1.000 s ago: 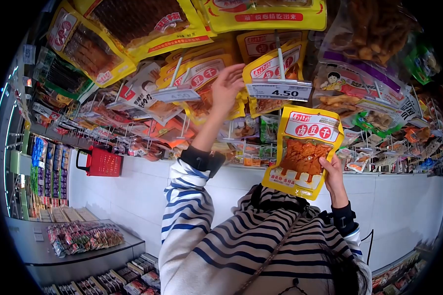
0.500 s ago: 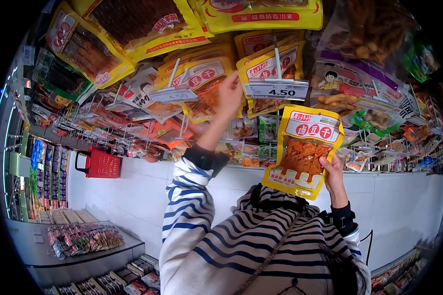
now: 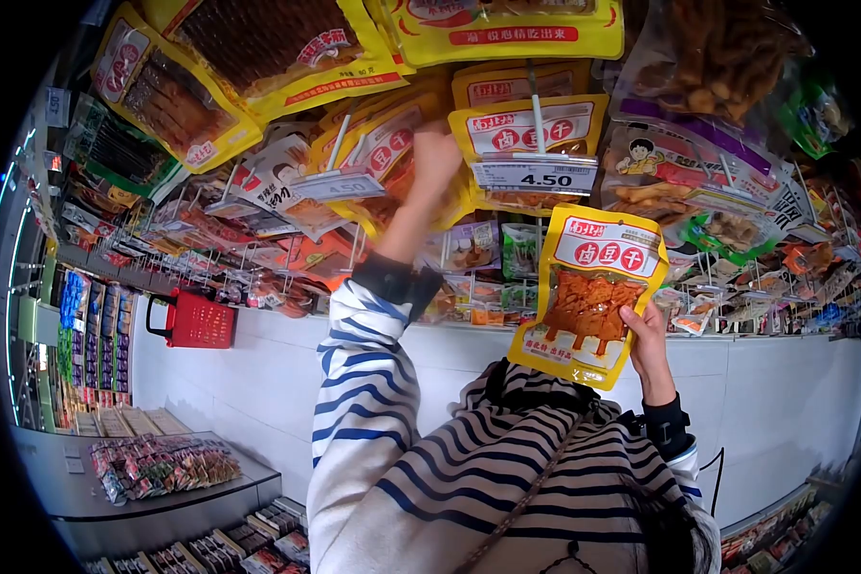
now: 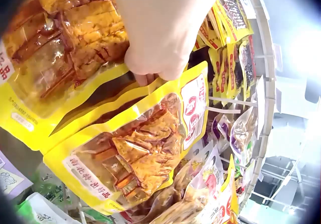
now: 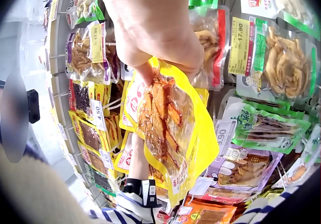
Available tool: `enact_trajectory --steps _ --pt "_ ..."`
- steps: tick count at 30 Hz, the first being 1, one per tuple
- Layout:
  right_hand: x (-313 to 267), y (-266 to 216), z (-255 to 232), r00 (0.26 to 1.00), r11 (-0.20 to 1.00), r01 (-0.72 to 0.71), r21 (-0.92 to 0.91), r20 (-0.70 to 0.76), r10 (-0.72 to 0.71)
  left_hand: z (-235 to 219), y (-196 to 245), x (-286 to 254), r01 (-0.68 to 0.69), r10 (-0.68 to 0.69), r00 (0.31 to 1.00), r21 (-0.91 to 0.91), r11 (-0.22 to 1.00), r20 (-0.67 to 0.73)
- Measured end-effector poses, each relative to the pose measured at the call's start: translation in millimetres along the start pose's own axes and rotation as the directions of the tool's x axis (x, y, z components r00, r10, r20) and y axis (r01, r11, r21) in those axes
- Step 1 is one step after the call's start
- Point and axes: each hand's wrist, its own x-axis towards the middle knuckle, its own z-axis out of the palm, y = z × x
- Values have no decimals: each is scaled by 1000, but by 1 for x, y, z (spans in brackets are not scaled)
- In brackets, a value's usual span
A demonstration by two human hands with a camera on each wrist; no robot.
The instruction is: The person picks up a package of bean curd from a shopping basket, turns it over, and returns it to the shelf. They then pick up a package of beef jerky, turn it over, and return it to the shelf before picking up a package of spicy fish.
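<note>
Pack [image 3: 588, 297], yellow, one: held before the rack's [image 4: 270, 73] lower edge, your right hand [image 3: 649, 349] pinching its side border. Probably light, soft-centred, slick; take it by that flat border, sparing the filling. Hanging packs [image 3: 521, 129], matching: two rows, depth uncountable. Your left hand [image 3: 438, 163] is at the left row, fingers curled, tips hidden; whether it grips cannot be told. Price tags [image 3: 536, 175] fronting these: two. Basket [image 3: 201, 319], red: one.

Pale tiled floor [image 3: 258, 373]; grey counter [image 3: 62, 493] left; overexposed glare [image 4: 296, 38], probably ceiling light.
</note>
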Motion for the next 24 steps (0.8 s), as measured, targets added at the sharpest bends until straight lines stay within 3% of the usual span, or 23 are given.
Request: enact_trajectory --steps 1,4,7,10,13,14,16,17,20,23,24 --pt "0 0 0 1000 1000 -2 -3 1 2 0 -1 2 41 -41 999 11 999 2" --pt "0 0 0 1000 1000 16 13 6 -16 1 -8 6 -113 120 991 -117 987 52" --pt "0 3 -2 1000 1000 8 10 -8 -8 3 -5 5 -103 118 990 -171 980 78" --pt "-1 1 1 1000 1000 23 21 -7 -23 3 -8 4 -127 127 992 -35 991 7" --pt "-1 3 -2 1000 999 27 23 -15 -27 -1 -18 -3 -84 57 985 -162 983 -165" --pt "-1 3 -2 1000 999 25 20 -19 -25 0 -20 -9 -240 215 943 -70 968 -255" --pt "-1 3 -3 999 1000 20 15 -28 -20 2 -4 -30 -502 518 768 147 852 -377" --pt "-1 3 -3 1000 1000 16 10 -27 -16 1 -6 -32 -574 611 710 214 790 -350" --pt "1 3 -5 1000 1000 9 0 -16 -9 0 -10 -37 -630 616 714 77 773 -331" --pt "1 -1 1 1000 1000 13 17 -2 -13 3 -19 -48 -441 379 888 -252 861 -261" --pt "2 -1 1 1000 1000 16 18 2 -16 4 -12 -51 -438 396 893 -209 874 -215"
